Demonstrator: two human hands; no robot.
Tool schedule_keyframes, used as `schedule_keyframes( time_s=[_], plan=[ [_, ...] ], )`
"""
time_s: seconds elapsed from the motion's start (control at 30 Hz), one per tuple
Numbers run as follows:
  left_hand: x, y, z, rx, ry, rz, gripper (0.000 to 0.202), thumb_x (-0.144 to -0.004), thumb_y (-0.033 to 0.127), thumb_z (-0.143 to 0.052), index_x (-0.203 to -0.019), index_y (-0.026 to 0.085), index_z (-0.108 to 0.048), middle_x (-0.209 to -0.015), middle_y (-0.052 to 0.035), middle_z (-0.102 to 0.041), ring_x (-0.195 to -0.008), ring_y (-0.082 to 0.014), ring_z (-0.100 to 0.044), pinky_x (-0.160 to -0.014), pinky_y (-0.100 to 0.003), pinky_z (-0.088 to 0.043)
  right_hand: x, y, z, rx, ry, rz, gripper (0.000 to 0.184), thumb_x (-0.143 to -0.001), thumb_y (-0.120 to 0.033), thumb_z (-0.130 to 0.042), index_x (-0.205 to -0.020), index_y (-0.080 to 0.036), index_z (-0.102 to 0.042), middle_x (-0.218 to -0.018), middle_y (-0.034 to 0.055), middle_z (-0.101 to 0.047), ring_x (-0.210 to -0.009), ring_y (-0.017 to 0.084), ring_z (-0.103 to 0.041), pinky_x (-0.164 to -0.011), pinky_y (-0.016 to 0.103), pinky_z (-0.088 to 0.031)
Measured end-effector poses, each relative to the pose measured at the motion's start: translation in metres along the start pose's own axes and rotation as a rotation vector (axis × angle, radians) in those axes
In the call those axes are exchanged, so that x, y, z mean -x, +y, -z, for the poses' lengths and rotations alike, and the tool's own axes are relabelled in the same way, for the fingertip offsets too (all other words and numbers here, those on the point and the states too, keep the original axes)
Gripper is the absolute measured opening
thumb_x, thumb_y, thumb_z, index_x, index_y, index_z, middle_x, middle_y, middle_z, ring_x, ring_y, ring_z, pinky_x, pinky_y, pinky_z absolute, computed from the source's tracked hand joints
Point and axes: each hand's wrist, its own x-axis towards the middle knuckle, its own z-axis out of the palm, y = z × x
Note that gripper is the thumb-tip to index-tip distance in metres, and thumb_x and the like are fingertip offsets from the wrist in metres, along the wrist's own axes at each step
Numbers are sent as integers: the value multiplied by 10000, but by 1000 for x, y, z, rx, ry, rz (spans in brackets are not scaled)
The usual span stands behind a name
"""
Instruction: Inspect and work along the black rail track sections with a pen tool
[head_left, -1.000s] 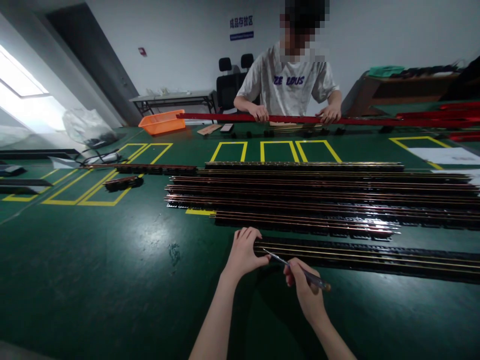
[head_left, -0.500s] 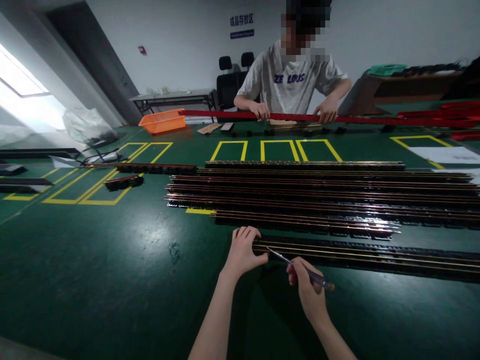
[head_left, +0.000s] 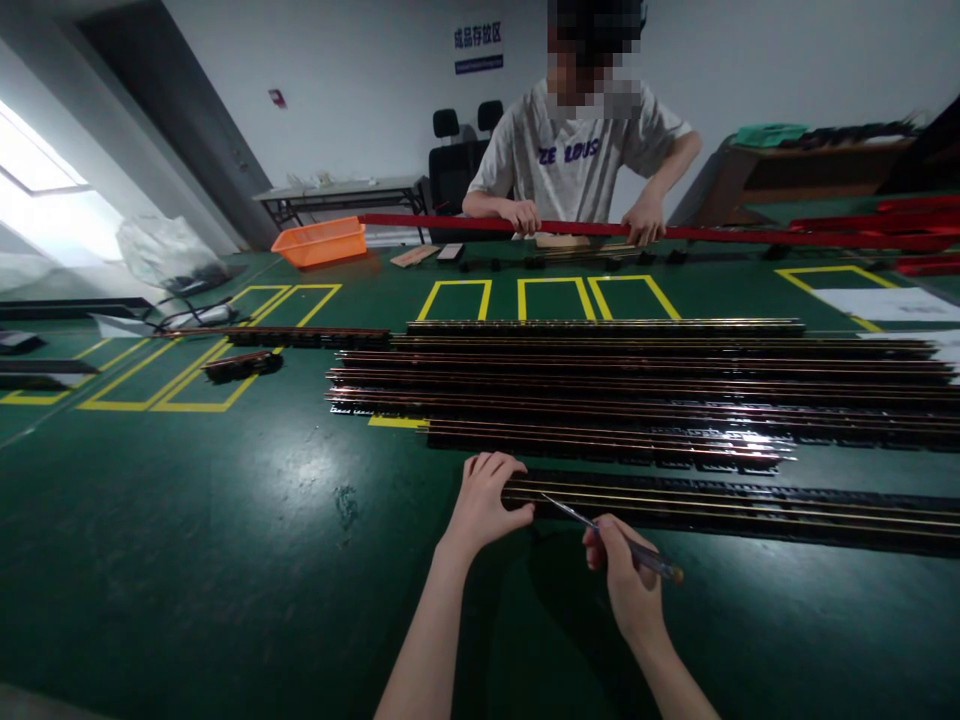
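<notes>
My left hand [head_left: 484, 500] clamps the long black brass-lined strip [head_left: 750, 505] at its end; my right hand [head_left: 628, 590] pinches a thin metal pick [head_left: 570, 511], tip toward ten o'clock — it wants steady aim.

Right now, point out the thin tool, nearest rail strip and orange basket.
thin tool [head_left: 574, 514], head view, middle of bare shaft.
nearest rail strip [head_left: 750, 512], head view, top face.
orange basket [head_left: 322, 250], head view, front wall.

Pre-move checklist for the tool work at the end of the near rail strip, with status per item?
1. Hold: left hand grips the end of the near rail strip: ok.
2. Grasp: right hand pinches the thin tool: ok.
3. Tool tip above the strip, beside the left thumb: ok; contact: cannot tell.
4. Strip lies apart from the stacked rails: ok.
5. Co-worker's red bar at the far side of the table: ok.
</notes>
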Motion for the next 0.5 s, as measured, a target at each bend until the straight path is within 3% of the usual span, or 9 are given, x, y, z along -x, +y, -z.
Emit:
schedule_keyframes(
  time_s=[0.2,0.5],
  plan=[
    [-1,2,2,-1,15,-16,312,-673,270,-632,-969,231,-540,-1005,-7,-588,-1012,-213,-486,-949,-420,-325,0,0,2,-29,83,-18,402,-790,-532,-514,-592,-186,-570,-523,-8,-516,-473,127,-472,-445,240,-376],
    [-1,2,1,7,4,10,295,-700,266,-605,-984,228,-534,-1028,-14,-581,-1021,-209,-485,-946,-424,-334,-2,0,1,-14,-31,20,426,-796,-560,-497,-602,-188,-573,-538,-3,-512,-496,130,-479,-465,240,-388]
  ],
)
